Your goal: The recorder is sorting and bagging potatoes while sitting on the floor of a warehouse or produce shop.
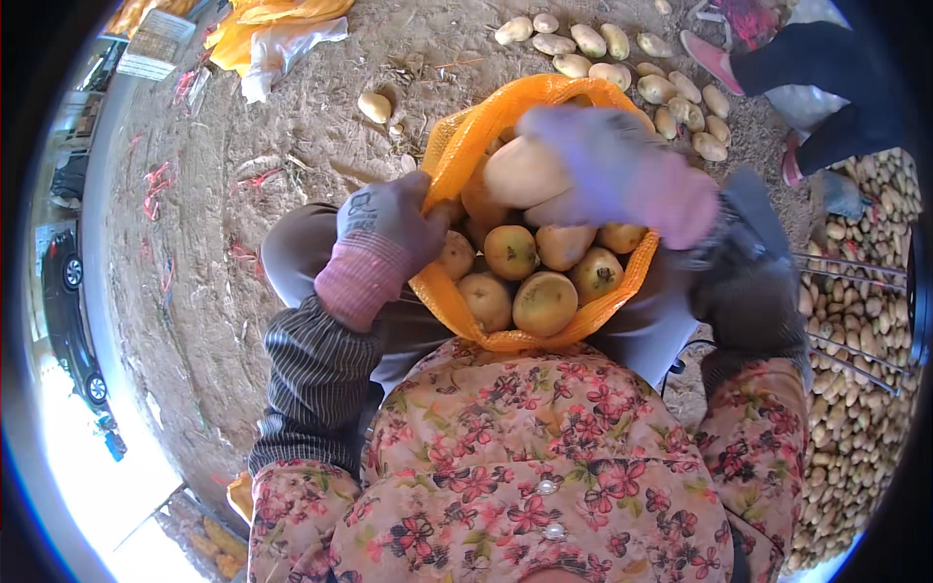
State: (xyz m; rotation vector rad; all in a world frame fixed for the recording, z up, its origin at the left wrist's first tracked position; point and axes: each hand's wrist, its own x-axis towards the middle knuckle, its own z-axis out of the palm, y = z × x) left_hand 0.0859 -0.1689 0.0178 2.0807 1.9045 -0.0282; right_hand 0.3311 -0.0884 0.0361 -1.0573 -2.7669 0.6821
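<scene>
An orange mesh bag (611, 304) stands between my knees, its mouth wide and facing up. Several potatoes (545, 303) fill it close to the rim, some with greenish skin and dark marks. My left hand (393, 226), in a grey-and-pink knit work glove, grips the bag's left rim. Over the far part of the opening is my right hand (605, 167), gloved and blurred by motion. Its fingers and thumb are around a large pale potato (526, 173). The bag's lower part is hidden from this angle.
Loose potatoes (656, 89) lie on the dirt ground (219, 182) beyond the bag. A big potato pile (853, 408) with metal rods (853, 270) across it spreads at right. Another person's legs (809, 65) stand at upper right. Orange mesh bags (284, 14) and a crate (157, 44) lie upper left.
</scene>
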